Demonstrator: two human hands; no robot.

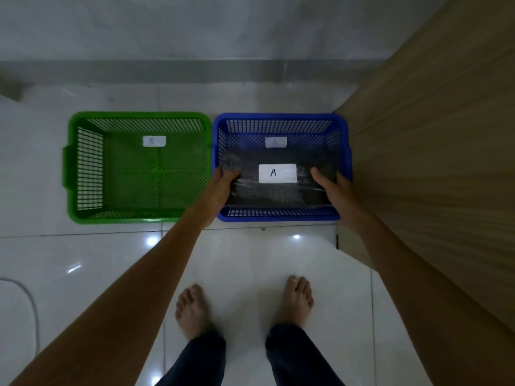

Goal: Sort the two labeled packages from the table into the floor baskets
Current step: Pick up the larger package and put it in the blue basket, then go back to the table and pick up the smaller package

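Note:
A black plastic-wrapped package (278,195) with a white label marked "A" lies inside the blue basket (281,118) on the floor. My left hand (223,188) grips the package's left edge and my right hand (333,190) grips its right edge. The blue basket carries a white tag marked "A" on its far inner wall. The green basket (83,168) stands touching it on the left, holds nothing, and has a white tag whose letter is too faint to read. No second package is in view.
A wooden table (434,151) runs along the right, close against the blue basket. White glossy floor tiles surround the baskets, with a grey wall skirting behind. My bare feet (296,299) stand below the baskets. A thin cable (30,302) curves at the left edge.

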